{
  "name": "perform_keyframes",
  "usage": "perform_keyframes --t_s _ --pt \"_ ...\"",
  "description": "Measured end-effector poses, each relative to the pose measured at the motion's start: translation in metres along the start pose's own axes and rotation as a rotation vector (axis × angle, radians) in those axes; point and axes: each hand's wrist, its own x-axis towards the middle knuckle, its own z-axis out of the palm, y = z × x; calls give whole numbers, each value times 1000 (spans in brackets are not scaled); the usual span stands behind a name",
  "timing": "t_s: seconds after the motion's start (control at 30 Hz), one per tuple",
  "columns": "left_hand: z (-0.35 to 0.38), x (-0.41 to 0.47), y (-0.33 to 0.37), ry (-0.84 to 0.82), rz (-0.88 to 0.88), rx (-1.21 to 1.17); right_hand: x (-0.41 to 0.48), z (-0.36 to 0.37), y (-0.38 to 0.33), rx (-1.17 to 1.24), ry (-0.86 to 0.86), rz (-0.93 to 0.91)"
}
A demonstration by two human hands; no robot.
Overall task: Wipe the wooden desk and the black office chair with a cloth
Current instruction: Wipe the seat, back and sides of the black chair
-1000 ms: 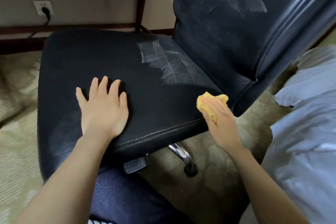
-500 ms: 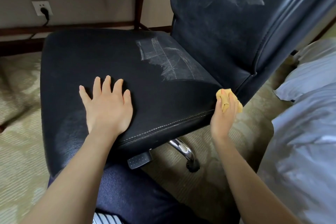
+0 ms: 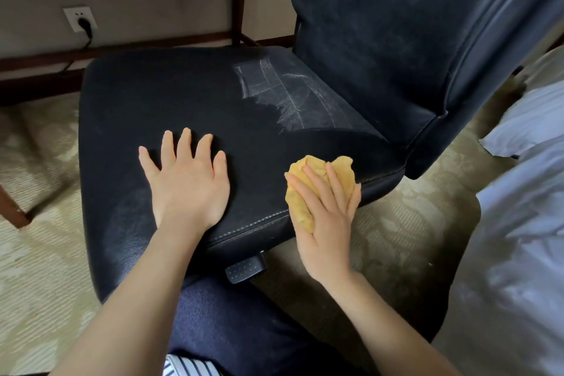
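R grip [image 3: 328, 223] flat on cloth [image 3: 342, 169]

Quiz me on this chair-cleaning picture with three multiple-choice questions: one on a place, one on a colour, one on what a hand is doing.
1. The left hand is: A. clenched in a fist; B. flat on the seat, fingers spread; C. gripping the seat's edge.
2. The cloth is: A. under the left hand; B. hanging off the seat's far edge; C. under the right hand at the seat's near edge.
3. The cloth's colour: A. yellow; B. white; C. blue.
Answers: 1 B, its palm lies flat, fingers apart. 2 C, straight fingers press it on the stitched edge. 3 A, yellow shows around the fingers.
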Motion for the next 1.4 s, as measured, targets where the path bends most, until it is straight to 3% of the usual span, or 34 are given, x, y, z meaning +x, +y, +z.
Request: perform_keyframes --t_s 0.13,0.3,0.47,0.6,0.8,1.03,1.2,1.4 --pt "1 0 0 -12 -7 9 26 -20 18 -62 -247 -97" --pt "2 2 -1 -9 -12 0 46 -28 41 -206 -269 -152" --pt "2 1 -2 -9 -5 6 82 -41 82 -306 -211 112" --pt "2 2 0 -9 -8 -5 113 -47 113 -388 -286 376" --pt "2 1 1 8 -12 -19 147 -20 121 -441 -246 477" --pt "2 1 4 -5 -31 -22 188 14 88 -319 -344 333" --pt "1 0 2 1 -39 -27 178 28 55 -211 -453 -4" --pt "-1 0 1 1 -39 -38 125 6 36 -17 -449 -256"
